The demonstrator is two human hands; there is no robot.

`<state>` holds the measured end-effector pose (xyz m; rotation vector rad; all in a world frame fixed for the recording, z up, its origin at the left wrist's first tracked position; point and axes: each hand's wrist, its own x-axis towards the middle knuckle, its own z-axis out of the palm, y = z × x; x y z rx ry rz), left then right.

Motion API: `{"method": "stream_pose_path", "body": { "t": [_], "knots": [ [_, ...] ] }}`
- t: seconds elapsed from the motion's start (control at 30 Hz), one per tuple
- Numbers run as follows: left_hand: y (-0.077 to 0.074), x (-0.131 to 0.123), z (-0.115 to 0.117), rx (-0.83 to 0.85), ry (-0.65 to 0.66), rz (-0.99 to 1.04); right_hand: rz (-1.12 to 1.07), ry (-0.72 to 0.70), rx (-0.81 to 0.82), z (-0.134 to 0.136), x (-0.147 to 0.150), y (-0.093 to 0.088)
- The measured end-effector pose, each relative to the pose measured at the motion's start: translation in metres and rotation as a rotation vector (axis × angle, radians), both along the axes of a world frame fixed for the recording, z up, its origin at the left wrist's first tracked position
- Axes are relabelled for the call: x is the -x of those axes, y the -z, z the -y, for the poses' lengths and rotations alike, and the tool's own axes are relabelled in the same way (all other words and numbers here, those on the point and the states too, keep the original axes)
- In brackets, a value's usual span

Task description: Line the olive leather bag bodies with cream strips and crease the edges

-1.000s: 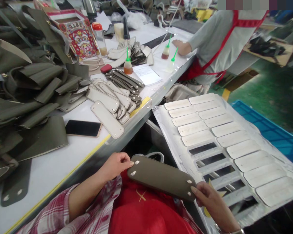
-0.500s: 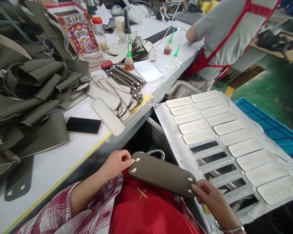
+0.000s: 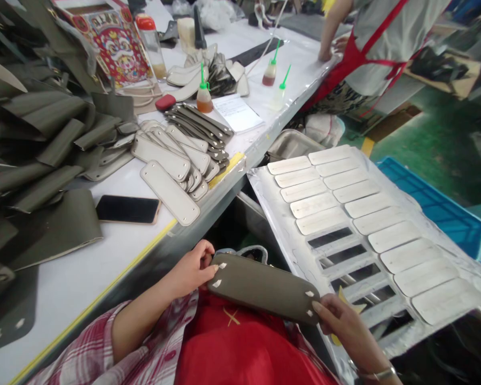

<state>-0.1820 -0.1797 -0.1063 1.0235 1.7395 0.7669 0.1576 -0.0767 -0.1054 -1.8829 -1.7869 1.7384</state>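
Note:
Between my two hands, above my lap, is a dark olive strap-like panel (image 3: 264,289) with rounded ends and small white tabs near its corners. My left hand (image 3: 196,270) pinches its left end, thumb on top. At the opposite end my right hand (image 3: 336,315) grips the edge between thumb and fingers. To the right of the panel lies a white-covered board (image 3: 278,214) with slots, carrying rows of pale rounded panels (image 3: 393,235). On the table, a pile of similar panels (image 3: 170,187) shows pale faces and small studs at the corners.
A phone (image 3: 128,209) lies on the white table (image 3: 116,240) beside a heap of olive pieces (image 3: 44,133). Farther back stand green-tipped bottles (image 3: 204,99), a notepad (image 3: 237,113) and a red box (image 3: 118,51). Another person (image 3: 385,48) is at the table's far side; a blue crate (image 3: 436,203) sits right.
The view has shifted slightly, moving the table items left in the picture. Both hands keep hold of the panel. The other person's arm has changed position, with a hand now visible at the table edge.

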Motion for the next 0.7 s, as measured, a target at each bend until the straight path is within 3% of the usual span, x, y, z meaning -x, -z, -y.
{"method": "stream_pose_path", "body": {
  "t": [0.13, 0.33, 0.47, 0.53, 0.6, 0.7],
  "knots": [
    [0.000, 0.001, -0.002, 0.003, 0.054, -0.012, -0.018, 0.000, -0.033, 0.001, -0.001, 0.002],
    [-0.003, 0.010, -0.002, 0.002, 0.214, -0.256, 0.041, 0.017, -0.077, 0.004, -0.005, 0.001],
    [-0.016, 0.013, -0.001, -0.063, 0.232, -0.461, 0.108, 0.030, -0.505, 0.007, -0.009, -0.011],
    [-0.023, 0.006, -0.003, -0.207, 0.280, -0.571, 0.144, -0.126, -0.740, 0.008, -0.004, -0.021],
    [-0.027, -0.007, -0.008, -0.359, 0.404, -0.653, 0.140, -0.385, -0.895, 0.008, 0.009, -0.030],
    [-0.022, -0.032, -0.016, -0.482, 0.621, -0.718, 0.057, -0.715, -0.964, 0.007, 0.034, -0.032]
  ]
}}
